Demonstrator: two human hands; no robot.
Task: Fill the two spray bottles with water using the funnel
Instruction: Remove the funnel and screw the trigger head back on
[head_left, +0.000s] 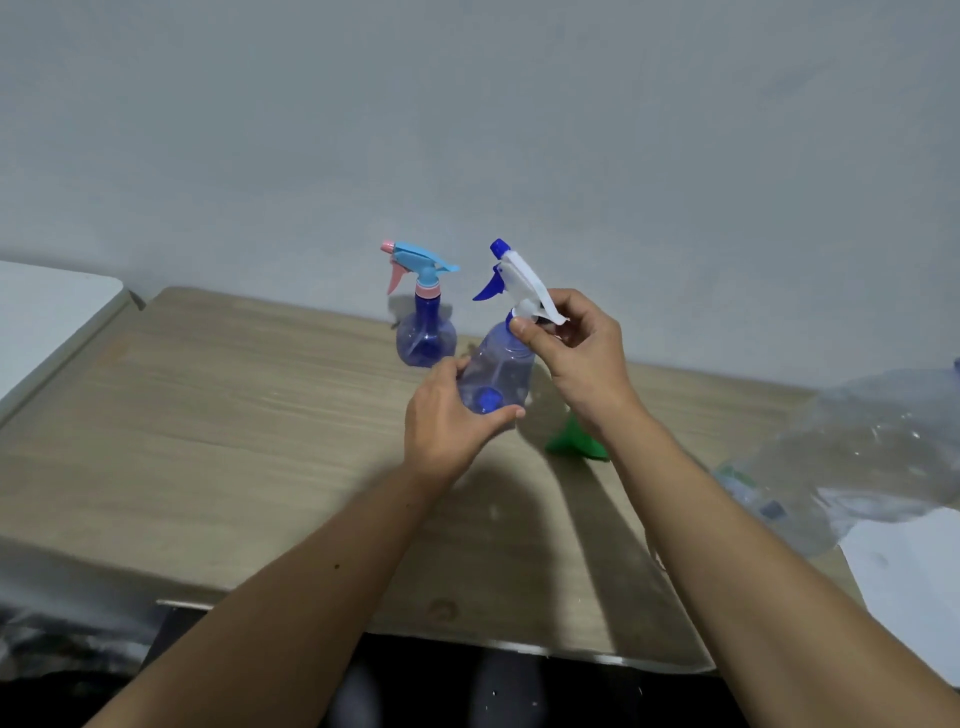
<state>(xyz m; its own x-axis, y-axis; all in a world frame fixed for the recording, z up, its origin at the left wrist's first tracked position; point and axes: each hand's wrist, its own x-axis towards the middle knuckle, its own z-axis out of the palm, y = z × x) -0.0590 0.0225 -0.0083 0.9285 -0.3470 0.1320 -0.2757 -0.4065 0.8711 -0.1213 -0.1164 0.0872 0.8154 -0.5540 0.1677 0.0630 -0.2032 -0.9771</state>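
I hold a clear blue spray bottle (498, 371) tilted above the wooden table (218, 415). My left hand (447, 421) grips its body from below. My right hand (576, 353) pinches the neck just under its white and blue trigger head (519, 283). A second blue spray bottle (426, 338), with a light blue and pink trigger head, stands upright near the wall behind. The green funnel (574, 441) sits on the table, partly hidden behind my right wrist.
A large clear plastic water bottle (852, 457) lies at the table's right edge, blurred. A white surface (47, 312) adjoins the table at the left. The grey wall rises right behind the table. The near edge of the table runs below my forearms.
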